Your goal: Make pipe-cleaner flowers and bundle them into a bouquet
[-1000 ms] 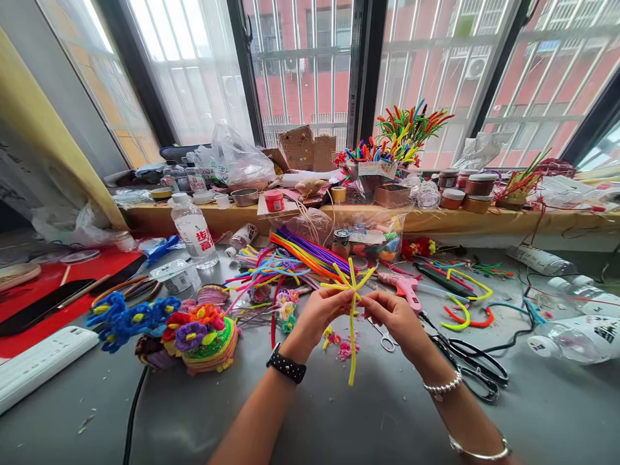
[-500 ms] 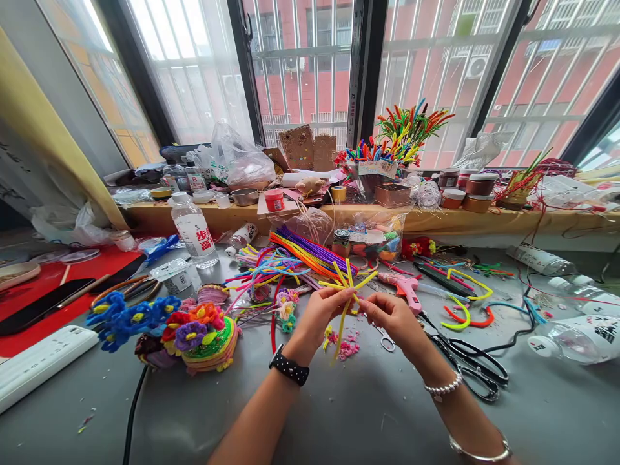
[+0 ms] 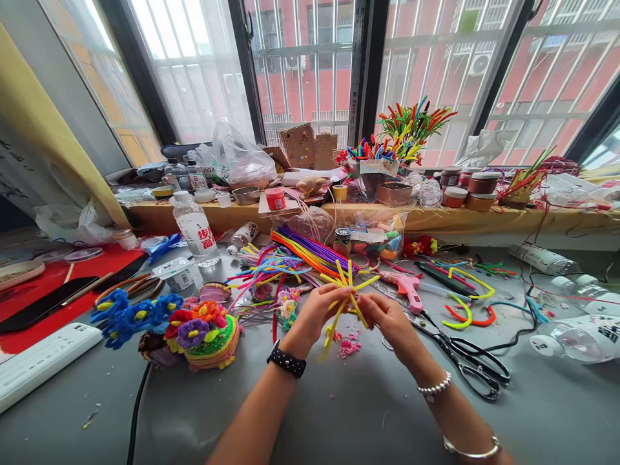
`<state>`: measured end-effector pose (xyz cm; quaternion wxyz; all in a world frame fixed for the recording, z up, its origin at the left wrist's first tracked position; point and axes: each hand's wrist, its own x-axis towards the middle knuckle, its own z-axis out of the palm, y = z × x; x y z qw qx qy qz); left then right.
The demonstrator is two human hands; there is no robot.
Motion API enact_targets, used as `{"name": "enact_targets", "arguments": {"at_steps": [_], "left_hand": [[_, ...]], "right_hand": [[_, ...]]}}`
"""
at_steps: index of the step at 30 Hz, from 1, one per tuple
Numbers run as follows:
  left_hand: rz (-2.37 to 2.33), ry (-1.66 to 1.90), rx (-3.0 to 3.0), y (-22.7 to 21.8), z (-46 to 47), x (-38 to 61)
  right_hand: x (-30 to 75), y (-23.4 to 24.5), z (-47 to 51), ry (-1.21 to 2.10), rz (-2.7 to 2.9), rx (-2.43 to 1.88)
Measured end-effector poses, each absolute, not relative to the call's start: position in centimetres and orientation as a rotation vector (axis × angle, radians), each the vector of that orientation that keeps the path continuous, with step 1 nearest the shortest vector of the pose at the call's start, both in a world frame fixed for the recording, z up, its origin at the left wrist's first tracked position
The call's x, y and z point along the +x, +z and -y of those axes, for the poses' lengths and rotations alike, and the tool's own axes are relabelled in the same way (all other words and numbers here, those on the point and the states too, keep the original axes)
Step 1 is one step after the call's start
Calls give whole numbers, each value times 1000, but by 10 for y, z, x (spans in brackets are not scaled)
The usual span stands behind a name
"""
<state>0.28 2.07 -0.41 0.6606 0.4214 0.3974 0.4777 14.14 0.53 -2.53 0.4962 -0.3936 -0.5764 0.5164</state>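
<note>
Yellow pipe cleaners [image 3: 349, 274], crossed at a common centre, fan out like a star between my two hands above the grey table. My left hand [image 3: 320, 309] pinches them near the crossing from the left. On the right, the fingers of my right hand [image 3: 382, 315] are closed on a lower strand of the same pipe cleaners. One yellow strand hangs down below my left fingers and is blurred. Beneath lies a small heap of pink fuzz scraps [image 3: 349, 345]. Just beyond my right hand is a pink glue gun [image 3: 405, 288].
Black-handled scissors [image 3: 477, 361] and clear bottles [image 3: 576, 339] lie at the right. Blue fuzzy flowers [image 3: 138, 316], a flower-topped round piece [image 3: 213, 342] and a white power strip [image 3: 46, 361] are at the left. Bundled coloured pipe cleaners [image 3: 310, 255] lie behind my hands.
My right hand has shifted slightly left and down along the yellow pipe cleaners, and a strand now slants down beside its fingers. My left hand keeps its pinch.
</note>
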Motion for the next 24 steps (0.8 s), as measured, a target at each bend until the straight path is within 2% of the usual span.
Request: {"name": "enact_targets", "arguments": {"at_steps": [5,14,24], "left_hand": [[-883,961,992,-1,-16,6],[-907,1140,891,-3,-19,8],[-855,773,1172,-5,-16,10]], "right_hand": [[153,-16,-6,1242,1049,-874],[145,-26,-6,1296,1163,-941],[160,-20,-11,1388,1109,-984]]}}
